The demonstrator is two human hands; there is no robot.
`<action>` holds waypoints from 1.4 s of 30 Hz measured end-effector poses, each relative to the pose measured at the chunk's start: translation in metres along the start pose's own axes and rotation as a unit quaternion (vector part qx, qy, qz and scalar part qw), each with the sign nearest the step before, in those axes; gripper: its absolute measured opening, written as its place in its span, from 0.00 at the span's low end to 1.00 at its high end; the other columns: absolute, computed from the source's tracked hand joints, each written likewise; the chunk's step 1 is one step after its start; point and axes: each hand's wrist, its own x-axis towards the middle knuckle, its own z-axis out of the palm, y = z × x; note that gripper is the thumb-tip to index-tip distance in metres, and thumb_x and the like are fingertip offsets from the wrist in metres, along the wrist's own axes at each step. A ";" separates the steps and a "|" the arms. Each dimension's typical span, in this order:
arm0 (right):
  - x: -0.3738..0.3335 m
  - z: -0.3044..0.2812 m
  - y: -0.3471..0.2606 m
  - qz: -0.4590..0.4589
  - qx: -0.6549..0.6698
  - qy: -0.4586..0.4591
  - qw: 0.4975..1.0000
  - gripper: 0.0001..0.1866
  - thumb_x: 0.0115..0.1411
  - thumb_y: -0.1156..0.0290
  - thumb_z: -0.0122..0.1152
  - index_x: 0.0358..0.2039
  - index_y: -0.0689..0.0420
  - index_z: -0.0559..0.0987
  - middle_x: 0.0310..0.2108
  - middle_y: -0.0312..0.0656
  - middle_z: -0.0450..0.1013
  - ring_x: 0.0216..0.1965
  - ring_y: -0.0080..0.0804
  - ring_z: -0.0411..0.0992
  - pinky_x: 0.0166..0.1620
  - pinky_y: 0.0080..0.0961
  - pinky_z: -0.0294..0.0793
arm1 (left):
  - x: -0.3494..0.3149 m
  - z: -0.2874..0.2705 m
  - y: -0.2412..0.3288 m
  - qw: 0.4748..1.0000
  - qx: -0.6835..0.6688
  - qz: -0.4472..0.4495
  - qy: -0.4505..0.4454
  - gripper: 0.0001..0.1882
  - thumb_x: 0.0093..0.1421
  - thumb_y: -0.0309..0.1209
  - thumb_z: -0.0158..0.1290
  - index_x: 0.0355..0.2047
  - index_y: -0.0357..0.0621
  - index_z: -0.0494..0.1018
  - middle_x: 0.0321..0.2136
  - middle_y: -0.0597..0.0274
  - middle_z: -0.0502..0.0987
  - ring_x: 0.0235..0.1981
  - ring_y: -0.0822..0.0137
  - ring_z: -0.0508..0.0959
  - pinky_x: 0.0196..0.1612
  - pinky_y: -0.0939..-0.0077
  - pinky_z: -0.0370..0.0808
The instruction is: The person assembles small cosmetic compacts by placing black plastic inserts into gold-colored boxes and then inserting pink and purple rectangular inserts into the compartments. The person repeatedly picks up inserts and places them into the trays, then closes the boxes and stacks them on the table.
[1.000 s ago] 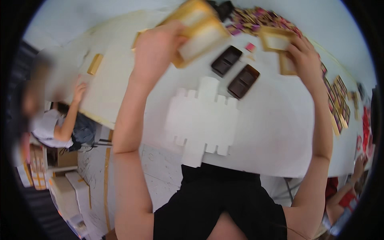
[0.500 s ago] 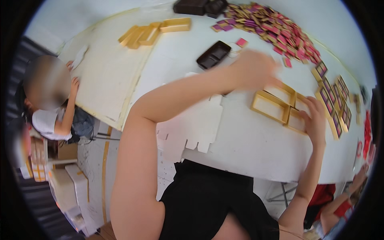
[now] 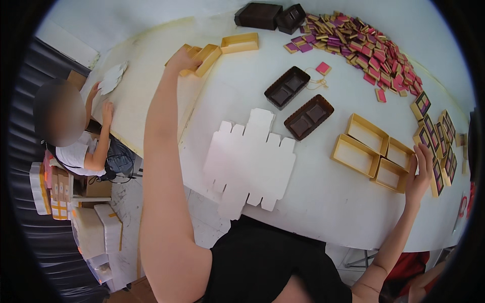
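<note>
At the far left of the table, my left hand (image 3: 183, 61) is closed over the edge of a gold open box (image 3: 207, 59) among several like it. Beside these lies another gold box (image 3: 239, 43). My right hand (image 3: 420, 174) is open, its fingers stretched out at the right edge of a group of gold boxes (image 3: 355, 156) set close together. Between my arms lies a flat white card blank (image 3: 251, 159) with slotted flaps. Two dark brown plastic trays with compartments, the nearer tray (image 3: 309, 117) and the farther tray (image 3: 287, 88), sit beyond it.
A large heap of small pink, purple and gold squares (image 3: 371, 50) covers the back right. Filled boxes (image 3: 435, 141) stand in rows at the far right. Dark trays (image 3: 258, 16) are stacked at the back. Across the left side a person (image 3: 83, 136) handles white card.
My left hand has swung from above the grouped gold boxes to those at the far left. My right hand has shifted slightly outward, its fingers straighter. The nearer brown tray has come into sight.
</note>
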 end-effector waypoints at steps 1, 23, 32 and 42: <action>0.000 0.000 0.002 -0.003 0.005 0.000 1.000 0.10 0.61 0.83 0.56 0.43 0.62 0.79 0.47 0.46 0.75 0.50 0.44 0.74 0.50 0.32 0.74 | -0.004 -0.007 -0.006 0.999 -0.017 -0.008 -0.026 0.38 0.42 0.47 0.68 0.51 0.37 0.73 0.41 0.45 0.80 0.43 0.54 0.80 0.45 0.66 0.76; -0.003 -0.027 -0.018 -0.053 0.068 0.100 0.991 0.08 0.58 0.84 0.60 0.38 0.63 0.80 0.42 0.45 0.76 0.41 0.40 0.76 0.41 0.27 0.76 | -0.367 0.018 0.321 0.824 -0.067 0.556 -0.088 0.44 0.44 0.41 0.69 0.60 0.42 0.63 0.53 0.59 0.70 0.56 0.61 0.67 0.47 0.55 0.61; -0.001 -0.040 -0.026 -0.040 0.046 0.110 0.992 0.11 0.59 0.85 0.59 0.41 0.62 0.81 0.44 0.45 0.76 0.43 0.39 0.77 0.44 0.27 0.76 | -0.065 -0.003 0.217 0.878 0.065 0.268 0.392 0.17 0.58 0.36 0.54 0.47 0.48 0.75 0.44 0.52 0.78 0.46 0.53 0.77 0.45 0.54 0.76; -0.010 -0.029 0.008 0.089 -0.009 0.091 0.992 0.07 0.60 0.76 0.59 0.39 0.58 0.81 0.45 0.41 0.76 0.40 0.41 0.76 0.40 0.30 0.76 | -0.289 -0.020 0.357 0.679 -0.185 0.703 0.101 0.13 0.51 0.26 0.56 0.39 0.44 0.76 0.44 0.58 0.77 0.46 0.55 0.76 0.46 0.62 0.75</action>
